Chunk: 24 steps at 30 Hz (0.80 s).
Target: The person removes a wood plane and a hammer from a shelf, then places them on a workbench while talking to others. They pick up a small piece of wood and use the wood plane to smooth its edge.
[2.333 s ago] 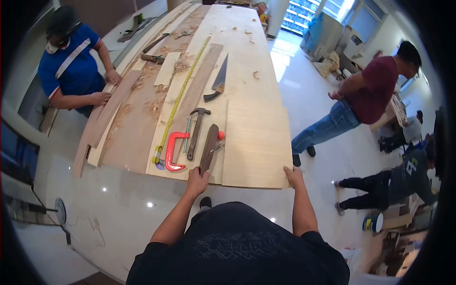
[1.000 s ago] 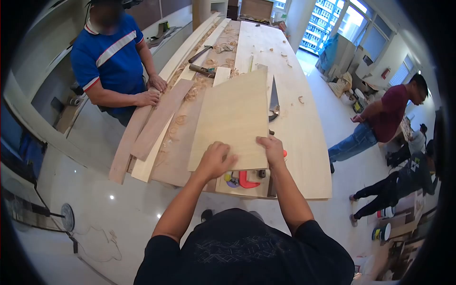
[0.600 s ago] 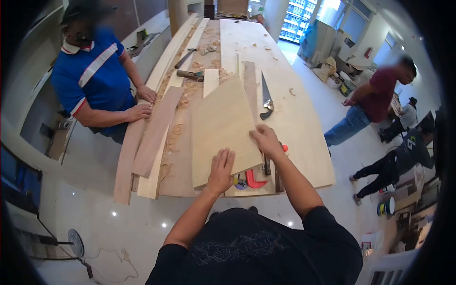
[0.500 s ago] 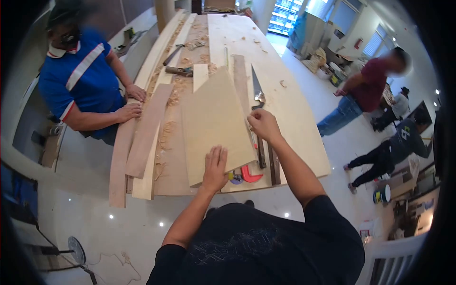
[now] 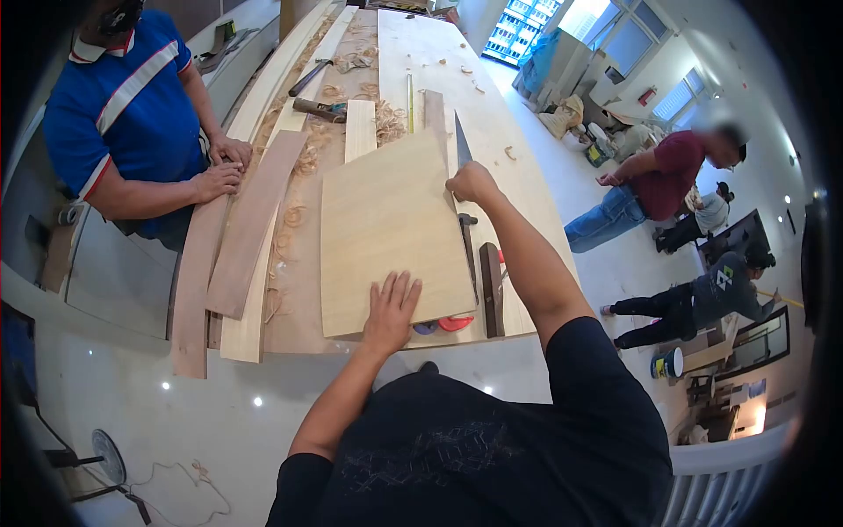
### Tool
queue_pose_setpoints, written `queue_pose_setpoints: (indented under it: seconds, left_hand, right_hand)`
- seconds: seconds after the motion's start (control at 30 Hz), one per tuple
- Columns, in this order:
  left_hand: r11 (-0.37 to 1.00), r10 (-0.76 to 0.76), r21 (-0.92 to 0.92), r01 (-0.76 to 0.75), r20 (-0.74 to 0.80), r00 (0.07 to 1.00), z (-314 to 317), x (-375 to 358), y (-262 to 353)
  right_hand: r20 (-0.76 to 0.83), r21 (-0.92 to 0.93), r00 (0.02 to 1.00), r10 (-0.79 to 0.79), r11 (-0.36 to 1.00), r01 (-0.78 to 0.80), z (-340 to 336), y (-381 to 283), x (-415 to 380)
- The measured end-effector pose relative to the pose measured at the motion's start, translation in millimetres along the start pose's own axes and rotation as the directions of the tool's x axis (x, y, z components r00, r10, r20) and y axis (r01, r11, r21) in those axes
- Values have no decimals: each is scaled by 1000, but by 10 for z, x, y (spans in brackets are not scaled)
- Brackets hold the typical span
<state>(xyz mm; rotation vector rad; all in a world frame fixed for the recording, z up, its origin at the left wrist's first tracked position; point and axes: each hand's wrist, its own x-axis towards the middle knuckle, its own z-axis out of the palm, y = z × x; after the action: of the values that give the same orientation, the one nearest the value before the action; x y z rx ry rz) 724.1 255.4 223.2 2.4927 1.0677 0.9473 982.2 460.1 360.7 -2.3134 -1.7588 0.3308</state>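
Note:
A pale plywood board [image 5: 386, 220] with a slanted top edge lies on the workbench in front of me. My left hand [image 5: 392, 309] rests flat on its near part, fingers apart. At the board's right edge, my right hand [image 5: 474, 184] is closed, its fingers pinching that edge. Just beyond it a saw blade [image 5: 463, 145] shows; its handle is hidden behind the hand. A hammer-like tool [image 5: 469, 230] and a dark wooden piece [image 5: 492, 290] lie to the right of the board. Something red [image 5: 456, 322] pokes out under the near edge.
Long planks [image 5: 255, 228] run along the left side, among wood shavings [image 5: 307, 160]. A hammer [image 5: 309, 77] and a hand plane [image 5: 318, 110] lie farther back. A person in blue [image 5: 132, 114] rests both hands on a plank. Other people stand at right.
The board has turned, its pointed far corner swinging right, and now covers more of the red thing. My right hand has moved away from me with its edge. The view has shifted slightly.

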Motion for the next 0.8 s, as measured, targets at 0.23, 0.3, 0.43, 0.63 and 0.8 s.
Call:
queue_pose_setpoints:
  seconds: [0.23, 0.3, 0.43, 0.63, 0.8]
  left_hand:
    - [999, 17, 48, -17, -4, 1000, 76, 10, -26]
    - [998, 20, 51, -20, -12, 1000, 90, -4, -14]
    - [998, 28, 52, -28, -9, 1000, 105, -2, -15]
    - [998, 40, 43, -40, -8, 999, 109, -11, 2]
    - [998, 22, 53, -23, 19, 1000, 123, -7, -6]
  right_hand:
    - [198, -249, 980, -7, 967, 57, -85, -162, 76]
    - [200, -178, 979, 41, 984, -5, -149, -201, -83]
    - [138, -179, 990, -37, 982, 62, -128, -85, -342]
    - [140, -161, 990, -11, 986, 34, -18, 96, -727]
    - [137, -105, 990, 34, 994, -20, -20, 189, -1303]
